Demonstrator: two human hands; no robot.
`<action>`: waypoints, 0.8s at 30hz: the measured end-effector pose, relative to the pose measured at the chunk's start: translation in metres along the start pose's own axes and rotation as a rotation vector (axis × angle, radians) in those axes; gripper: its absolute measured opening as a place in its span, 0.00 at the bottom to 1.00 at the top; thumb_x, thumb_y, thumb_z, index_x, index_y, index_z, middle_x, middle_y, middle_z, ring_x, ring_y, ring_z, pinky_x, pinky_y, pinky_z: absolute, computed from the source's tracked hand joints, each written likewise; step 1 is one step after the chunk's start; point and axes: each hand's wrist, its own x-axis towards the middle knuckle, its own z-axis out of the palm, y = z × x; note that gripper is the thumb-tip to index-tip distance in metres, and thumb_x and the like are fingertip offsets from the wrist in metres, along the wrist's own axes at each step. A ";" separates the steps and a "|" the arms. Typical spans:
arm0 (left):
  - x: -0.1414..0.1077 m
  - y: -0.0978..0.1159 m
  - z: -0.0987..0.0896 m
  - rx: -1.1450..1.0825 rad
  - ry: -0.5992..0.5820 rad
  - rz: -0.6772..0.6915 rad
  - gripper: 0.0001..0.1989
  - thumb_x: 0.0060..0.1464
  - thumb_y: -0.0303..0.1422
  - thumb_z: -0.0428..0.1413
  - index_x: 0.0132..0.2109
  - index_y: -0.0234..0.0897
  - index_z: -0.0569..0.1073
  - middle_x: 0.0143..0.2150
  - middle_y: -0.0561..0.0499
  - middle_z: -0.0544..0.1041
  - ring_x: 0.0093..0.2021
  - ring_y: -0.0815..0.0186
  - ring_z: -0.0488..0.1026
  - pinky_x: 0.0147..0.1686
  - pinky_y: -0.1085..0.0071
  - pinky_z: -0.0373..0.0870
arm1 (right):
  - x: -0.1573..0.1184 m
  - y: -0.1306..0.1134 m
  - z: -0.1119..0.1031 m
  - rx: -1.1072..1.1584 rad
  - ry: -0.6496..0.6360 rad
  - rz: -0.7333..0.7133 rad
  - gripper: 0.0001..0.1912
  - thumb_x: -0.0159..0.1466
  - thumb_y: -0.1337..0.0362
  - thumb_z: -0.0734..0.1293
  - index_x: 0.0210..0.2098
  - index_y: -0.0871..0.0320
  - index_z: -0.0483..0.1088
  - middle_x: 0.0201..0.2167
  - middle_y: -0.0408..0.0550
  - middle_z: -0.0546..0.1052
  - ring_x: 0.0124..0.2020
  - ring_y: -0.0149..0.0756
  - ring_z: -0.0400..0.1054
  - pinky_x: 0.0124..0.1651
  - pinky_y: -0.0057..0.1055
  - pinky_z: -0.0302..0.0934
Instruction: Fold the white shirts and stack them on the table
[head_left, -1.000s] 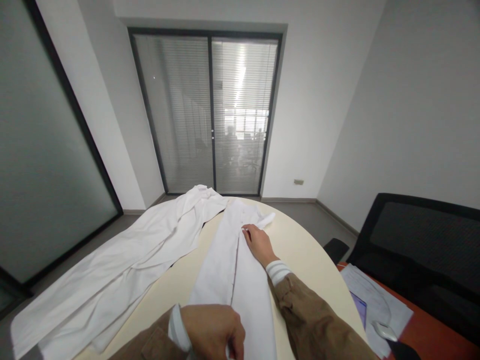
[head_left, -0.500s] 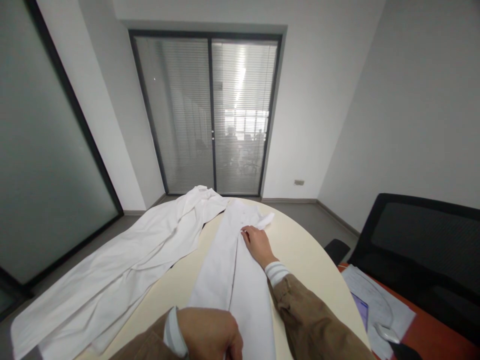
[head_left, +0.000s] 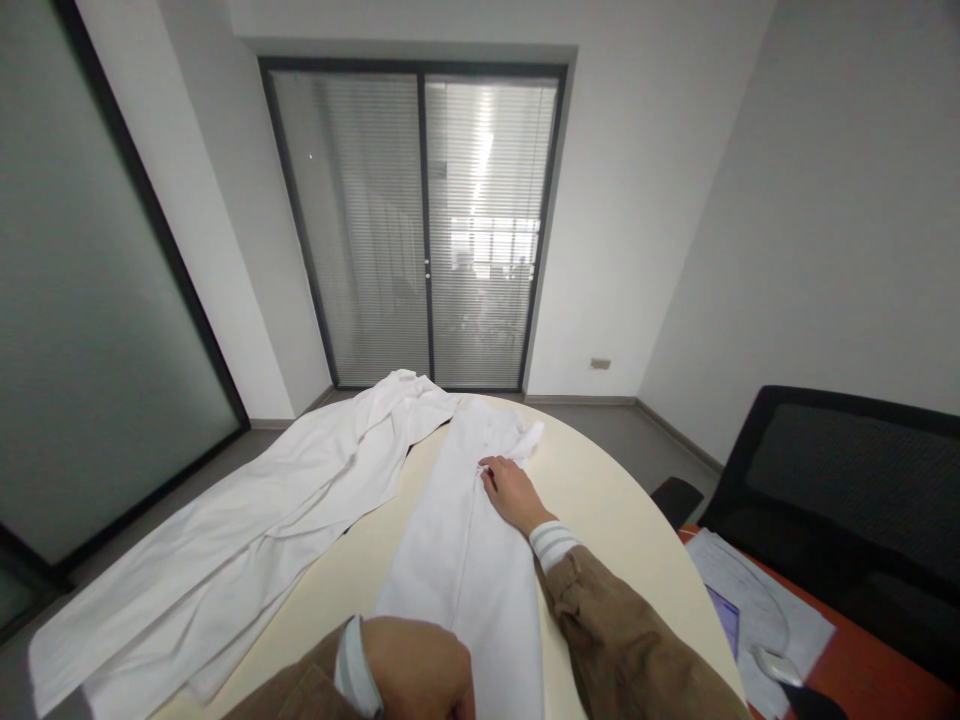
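Coat (head_left: 450,570) on table (head_left: 607,530) | R hand (head_left: 514,497) atop | L hand (head_left: 414,668) at edge

Open tabletop for the right hand (head_left: 514,497) runs from the cream tabletop (head_left: 611,540) beside the white garment (head_left: 450,560) out to the curved edge. A narrower strip separates that garment from the second white garment (head_left: 225,530), which spills over the left edge, near the left hand (head_left: 412,665). Past the right edge, a black mesh chair (head_left: 832,480) and an orange desk (head_left: 877,690) carrying papers (head_left: 750,605) and a mouse (head_left: 772,665) stand in the way.
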 end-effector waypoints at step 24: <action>-0.004 0.008 -0.036 -0.512 0.529 0.420 0.16 0.64 0.39 0.51 0.51 0.37 0.78 0.49 0.46 0.81 0.51 0.63 0.76 0.55 0.68 0.68 | -0.065 -0.014 -0.036 -0.064 -0.307 -0.166 0.37 0.64 0.47 0.62 0.67 0.58 0.55 0.58 0.61 0.68 0.56 0.56 0.59 0.57 0.53 0.54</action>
